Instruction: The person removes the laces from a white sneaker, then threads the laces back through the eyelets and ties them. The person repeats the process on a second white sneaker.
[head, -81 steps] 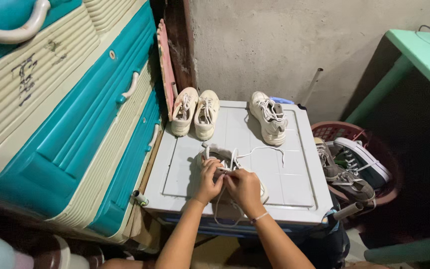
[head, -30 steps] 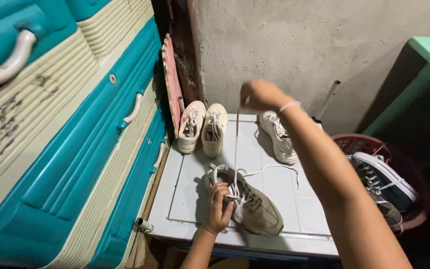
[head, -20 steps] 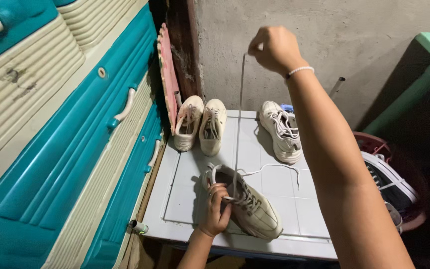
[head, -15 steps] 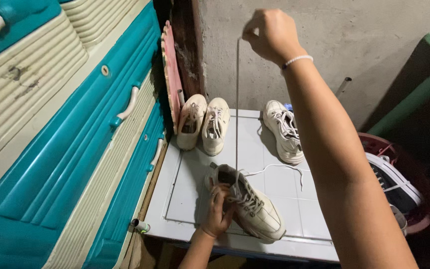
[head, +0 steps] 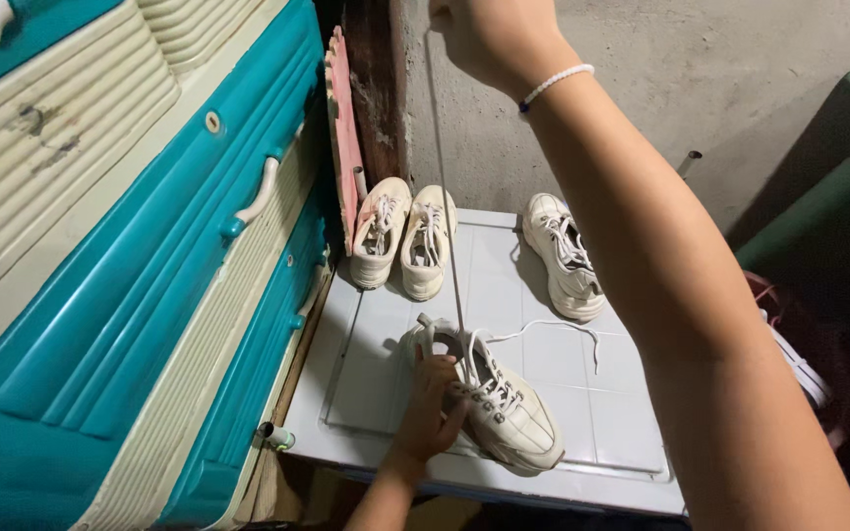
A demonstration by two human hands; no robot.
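A cream sneaker (head: 504,408) lies on a white box lid (head: 366,364) in front of me. My left hand (head: 435,403) presses on its tongue side and holds it down. My right hand (head: 489,34) is raised high near the top of the view, pinching one end of the white shoelace (head: 445,197). The lace runs taut straight down to the sneaker's eyelets. The lace's other end (head: 553,329) lies loose on the lid to the right of the sneaker.
A pair of cream sneakers (head: 400,236) and a single sneaker (head: 563,256) stand at the back of the lid by a concrete wall. A teal and cream drawer cabinet (head: 130,275) fills the left. A green surface (head: 838,167) and a basket with shoes (head: 789,344) are on the right.
My right hand rose from the sneaker to high above it, drawing the lace up taut. My left hand stayed on the sneaker, which turned a little on the lid.
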